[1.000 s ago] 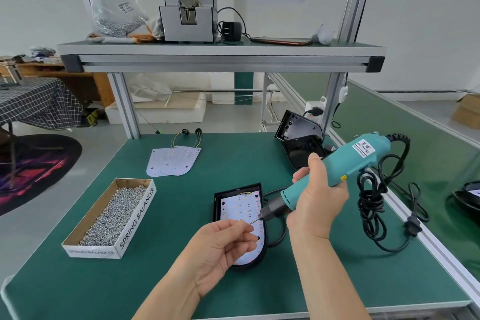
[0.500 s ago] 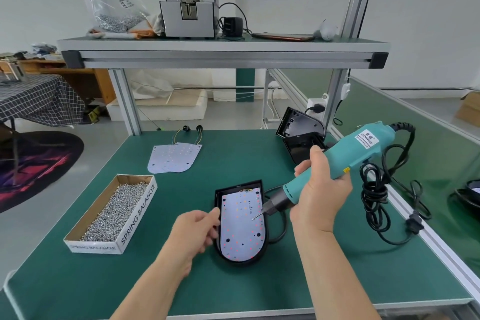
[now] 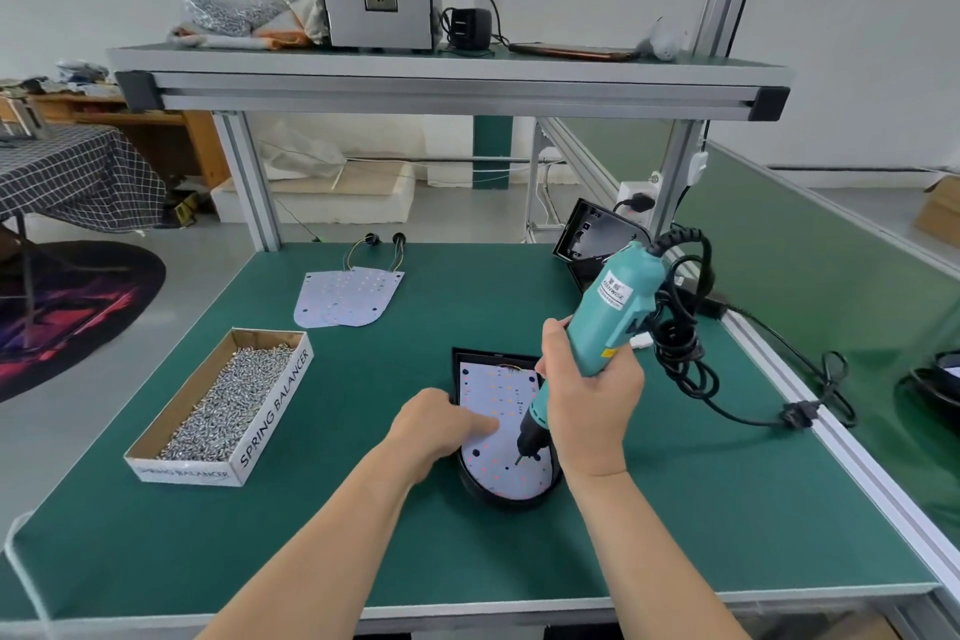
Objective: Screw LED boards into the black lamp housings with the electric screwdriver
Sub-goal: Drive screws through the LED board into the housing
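Note:
A black lamp housing [image 3: 470, 488] lies on the green bench in front of me with a white LED board [image 3: 496, 463] seated inside it. My right hand [image 3: 592, 405] grips the teal electric screwdriver [image 3: 608, 317], held nearly upright, and its bit touches the lower right part of the board. My left hand [image 3: 441, 424] rests on the housing's left edge, and one finger presses down on the board.
A cardboard box of screws [image 3: 223, 408] stands at the left. Two loose LED boards [image 3: 348, 296] with wires lie farther back. More black housings [image 3: 587, 237] lean at the back right. The screwdriver's coiled cable [image 3: 685, 353] trails right. An overhead shelf [image 3: 447, 78] carries a screw feeder.
The screwdriver has swung from a slant to nearly upright and its bit has dropped onto the board. My left hand moved from the bit to the housing's left edge and now presses the board.

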Motion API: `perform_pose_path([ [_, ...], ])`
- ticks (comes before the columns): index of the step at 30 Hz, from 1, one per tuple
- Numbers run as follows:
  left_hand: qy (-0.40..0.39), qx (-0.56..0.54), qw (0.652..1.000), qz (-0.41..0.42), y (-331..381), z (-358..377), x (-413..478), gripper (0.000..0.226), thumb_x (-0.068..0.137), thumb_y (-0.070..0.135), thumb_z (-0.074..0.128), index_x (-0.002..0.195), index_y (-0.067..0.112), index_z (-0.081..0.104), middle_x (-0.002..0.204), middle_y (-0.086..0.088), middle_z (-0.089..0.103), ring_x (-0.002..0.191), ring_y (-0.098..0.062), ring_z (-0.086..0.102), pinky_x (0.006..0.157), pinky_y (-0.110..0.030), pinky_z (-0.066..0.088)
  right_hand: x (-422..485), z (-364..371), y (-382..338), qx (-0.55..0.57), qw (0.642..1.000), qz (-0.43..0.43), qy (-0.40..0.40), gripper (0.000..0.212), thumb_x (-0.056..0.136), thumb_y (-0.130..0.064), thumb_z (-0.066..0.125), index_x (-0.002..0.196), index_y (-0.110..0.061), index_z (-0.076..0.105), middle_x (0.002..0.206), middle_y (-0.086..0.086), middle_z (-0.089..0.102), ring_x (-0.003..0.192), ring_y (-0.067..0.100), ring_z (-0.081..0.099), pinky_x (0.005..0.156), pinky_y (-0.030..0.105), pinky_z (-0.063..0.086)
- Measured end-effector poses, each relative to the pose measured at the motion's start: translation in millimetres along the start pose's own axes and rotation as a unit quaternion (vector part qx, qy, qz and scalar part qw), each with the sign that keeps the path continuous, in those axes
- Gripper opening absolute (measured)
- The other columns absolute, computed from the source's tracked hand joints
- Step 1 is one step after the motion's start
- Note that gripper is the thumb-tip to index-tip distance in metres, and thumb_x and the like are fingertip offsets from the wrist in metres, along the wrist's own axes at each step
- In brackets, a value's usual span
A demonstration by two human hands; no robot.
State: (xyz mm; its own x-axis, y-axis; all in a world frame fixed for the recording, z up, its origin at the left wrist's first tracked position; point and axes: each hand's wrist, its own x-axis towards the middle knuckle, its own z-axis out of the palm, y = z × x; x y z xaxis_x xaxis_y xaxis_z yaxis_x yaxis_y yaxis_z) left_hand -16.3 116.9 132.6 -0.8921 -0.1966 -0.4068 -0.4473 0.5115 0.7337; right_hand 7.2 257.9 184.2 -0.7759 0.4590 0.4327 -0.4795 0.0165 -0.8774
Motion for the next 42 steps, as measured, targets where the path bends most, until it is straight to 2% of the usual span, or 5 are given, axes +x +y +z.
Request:
perform_pose_path([
  [6,-0.007,-0.030,1.000,-0.005,-2,1,1,0.043,0.070,0.033,0.080,0.100,0.007,0.064,0.109,-0.010,0.069,0.099,-0.027,0.067,0.076,-0.033,0.049,-2,0,5,-0.027,1.000,0.001,0.008,0.023,0.078,-0.038,0.068,0.072,-0.019,0.056,0.060,0.019,0.054,0.057,0.042,0.054,0.057,0.052,0.051],
  [9,-0.011,-0.029,0.999,-0.009,-3,1,1,0.043,0.070,0.033,0.079,0.100,0.007,0.062,0.111,-0.011,0.068,0.087,-0.024,0.061,0.071,-0.031,0.045,-3,1,8,-0.030,1.000,0.004,0.007,0.019,0.077,-0.038,0.068,0.071,-0.023,0.058,0.060,0.015,0.056,0.057,0.040,0.055,0.059,0.053,0.052],
  [28,-0.019,-0.044,0.999,-0.005,-3,0,1,0.047,0.070,0.031,0.078,0.106,0.004,0.065,0.114,-0.014,0.070,0.084,-0.023,0.058,0.073,-0.032,0.045,-4,4,14,-0.032,0.999,0.005,0.003,0.021,0.077,-0.038,0.068,0.072,-0.021,0.057,0.060,0.015,0.057,0.056,0.038,0.055,0.056,0.049,0.052],
  [36,-0.009,-0.037,0.999,-0.007,-3,1,1,0.043,0.071,0.031,0.081,0.102,0.005,0.066,0.109,-0.012,0.071,0.105,-0.030,0.067,0.085,-0.039,0.055,-5,5,16,-0.029,0.999,0.026,-0.022,0.049,0.074,-0.042,0.066,0.073,0.004,0.050,0.062,0.025,0.054,0.057,0.040,0.051,0.056,0.049,0.048],
  [42,-0.009,-0.037,0.999,-0.009,-3,0,2,0.046,0.070,0.034,0.083,0.102,0.006,0.066,0.109,-0.011,0.070,0.105,-0.030,0.066,0.080,-0.035,0.052,-5,3,12,-0.026,0.999,0.019,-0.041,0.017,0.075,-0.037,0.068,0.072,-0.023,0.060,0.062,0.010,0.060,0.059,0.036,0.058,0.059,0.045,0.053],
])
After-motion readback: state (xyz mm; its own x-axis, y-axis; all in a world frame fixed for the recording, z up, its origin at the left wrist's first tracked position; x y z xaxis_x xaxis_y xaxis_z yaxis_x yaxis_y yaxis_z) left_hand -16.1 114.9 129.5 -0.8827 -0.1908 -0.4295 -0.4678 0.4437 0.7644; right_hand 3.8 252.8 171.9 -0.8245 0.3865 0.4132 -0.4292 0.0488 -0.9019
